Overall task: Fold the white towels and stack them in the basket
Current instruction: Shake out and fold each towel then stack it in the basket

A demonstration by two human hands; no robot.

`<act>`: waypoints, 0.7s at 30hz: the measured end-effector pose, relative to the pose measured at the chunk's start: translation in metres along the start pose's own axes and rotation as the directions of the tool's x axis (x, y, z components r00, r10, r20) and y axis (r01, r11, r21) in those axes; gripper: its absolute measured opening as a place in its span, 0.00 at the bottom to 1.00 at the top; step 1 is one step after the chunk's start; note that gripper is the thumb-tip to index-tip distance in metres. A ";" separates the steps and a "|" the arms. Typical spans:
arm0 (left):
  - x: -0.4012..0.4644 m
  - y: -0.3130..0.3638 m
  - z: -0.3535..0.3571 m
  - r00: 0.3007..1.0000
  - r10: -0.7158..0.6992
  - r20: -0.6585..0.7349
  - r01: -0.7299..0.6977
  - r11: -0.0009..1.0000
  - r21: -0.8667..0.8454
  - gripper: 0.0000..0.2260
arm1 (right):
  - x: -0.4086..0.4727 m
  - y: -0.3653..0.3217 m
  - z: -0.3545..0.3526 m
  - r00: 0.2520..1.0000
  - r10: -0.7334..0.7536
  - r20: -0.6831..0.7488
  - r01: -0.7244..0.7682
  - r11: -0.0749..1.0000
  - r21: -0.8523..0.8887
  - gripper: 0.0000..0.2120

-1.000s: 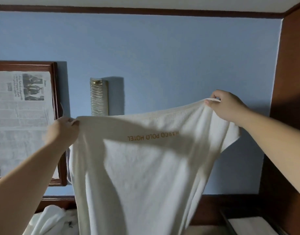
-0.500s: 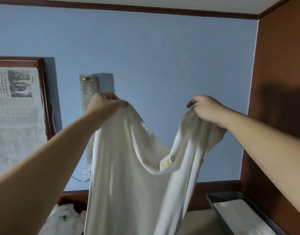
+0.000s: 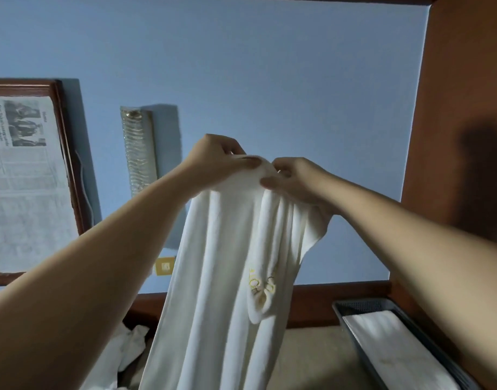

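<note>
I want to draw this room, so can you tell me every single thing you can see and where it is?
held towel: one, white with yellow lettering, hanging in the middle from both hands
unfolded towels: a white heap, count unclear, bottom left
basket: one, dark mesh, bottom right
folded towel: white, lying in the basket, count unclear
framed newspaper: one, grey print in a brown wooden frame, on the wall at left
wall lamp: one, clear ribbed with a gold top, on the blue wall
wall plate: one, gold, low on the wall
wooden panel: one, brown, right side
left hand: pinching the towel's top edge
right hand: pinching the top edge, beside the left hand
</note>
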State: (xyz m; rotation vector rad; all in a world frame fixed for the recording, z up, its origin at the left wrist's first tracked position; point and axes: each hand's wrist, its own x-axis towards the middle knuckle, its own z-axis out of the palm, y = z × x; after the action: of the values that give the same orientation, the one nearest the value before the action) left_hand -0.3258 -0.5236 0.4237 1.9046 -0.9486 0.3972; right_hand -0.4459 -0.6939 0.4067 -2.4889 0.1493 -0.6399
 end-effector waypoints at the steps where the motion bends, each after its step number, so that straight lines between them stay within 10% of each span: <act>1: -0.002 -0.002 0.000 1.000 -0.002 0.010 0.002 1.000 0.010 0.13 | -0.002 0.004 -0.001 1.000 0.002 -0.006 -0.001 1.000 0.014 0.06; 16: -0.071 -0.084 0.041 0.983 -0.134 0.127 0.178 0.864 -0.470 0.04 | 0.005 0.044 0.007 0.990 -0.122 0.066 0.113 0.985 0.128 0.08; 21: -0.073 -0.073 0.028 0.992 -0.078 0.097 0.114 0.881 -0.460 0.21 | 0.008 0.055 0.012 0.990 -0.039 0.134 0.031 0.998 0.061 0.09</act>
State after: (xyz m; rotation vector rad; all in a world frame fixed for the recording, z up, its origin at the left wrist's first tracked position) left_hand -0.3213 -0.4959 0.3205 1.5224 -0.8989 0.0274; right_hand -0.4313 -0.7361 0.3716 -2.4736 0.0350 -0.4806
